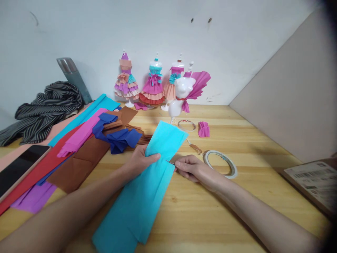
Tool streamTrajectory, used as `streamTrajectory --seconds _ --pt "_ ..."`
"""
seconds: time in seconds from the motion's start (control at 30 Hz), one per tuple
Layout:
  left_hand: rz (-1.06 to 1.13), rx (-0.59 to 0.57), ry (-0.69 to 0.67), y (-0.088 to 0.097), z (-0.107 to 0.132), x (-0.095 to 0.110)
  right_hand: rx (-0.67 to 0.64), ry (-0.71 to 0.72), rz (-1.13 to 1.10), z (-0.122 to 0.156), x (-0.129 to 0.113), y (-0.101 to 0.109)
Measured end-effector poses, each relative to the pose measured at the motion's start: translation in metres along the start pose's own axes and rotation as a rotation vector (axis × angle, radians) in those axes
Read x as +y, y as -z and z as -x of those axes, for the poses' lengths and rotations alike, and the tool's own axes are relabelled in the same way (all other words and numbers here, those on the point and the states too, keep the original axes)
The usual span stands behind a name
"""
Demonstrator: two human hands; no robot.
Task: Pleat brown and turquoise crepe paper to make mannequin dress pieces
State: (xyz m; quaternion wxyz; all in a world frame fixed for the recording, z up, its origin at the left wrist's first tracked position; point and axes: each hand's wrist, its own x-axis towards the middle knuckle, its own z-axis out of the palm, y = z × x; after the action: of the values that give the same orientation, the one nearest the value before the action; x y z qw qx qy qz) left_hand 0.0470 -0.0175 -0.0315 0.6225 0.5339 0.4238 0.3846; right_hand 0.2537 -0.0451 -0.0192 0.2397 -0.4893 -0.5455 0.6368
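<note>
A folded length of turquoise crepe paper (pixel 147 189) slants across the middle of the view, its lower end near me. My left hand (pixel 142 158) grips its left edge, thumb on top. On the right side, my right hand (pixel 189 167) is closed around small scissors (pixel 170 162). Only their thin metal blade shows, at a cut in the paper's right edge; the handles are hidden by my fingers. Just beyond the paper stands a white mannequin (pixel 184 87) with a pleated magenta paper piece (pixel 200 84) at its back.
Paper-dressed mannequins (pixel 126 79) line the wall. Left lie brown crepe sheets (pixel 84 158), blue pieces (pixel 123 138), a phone (pixel 23 168) and striped cloth (pixel 52 105). A tape roll (pixel 233 168), a thinner ring (pixel 186 121) and a gathered pink piece (pixel 203 129) lie right; a labelled box (pixel 313 179) stands far right.
</note>
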Motion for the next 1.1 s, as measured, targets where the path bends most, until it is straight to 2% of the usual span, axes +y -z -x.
streamTrajectory --seconds 0.33,0.53,1.1 --pt "-0.058 0.006 -0.045 -0.003 0.001 0.001 -0.026 0.011 0.02 0.003 -0.005 -0.002" --pt "-0.119 -0.01 -0.082 -0.003 0.0 -0.001 -0.033 0.039 0.051 -0.002 0.002 -0.001" --pt "-0.075 -0.006 -0.054 -0.002 -0.001 -0.004 -0.051 0.03 -0.003 -0.001 0.003 0.001"
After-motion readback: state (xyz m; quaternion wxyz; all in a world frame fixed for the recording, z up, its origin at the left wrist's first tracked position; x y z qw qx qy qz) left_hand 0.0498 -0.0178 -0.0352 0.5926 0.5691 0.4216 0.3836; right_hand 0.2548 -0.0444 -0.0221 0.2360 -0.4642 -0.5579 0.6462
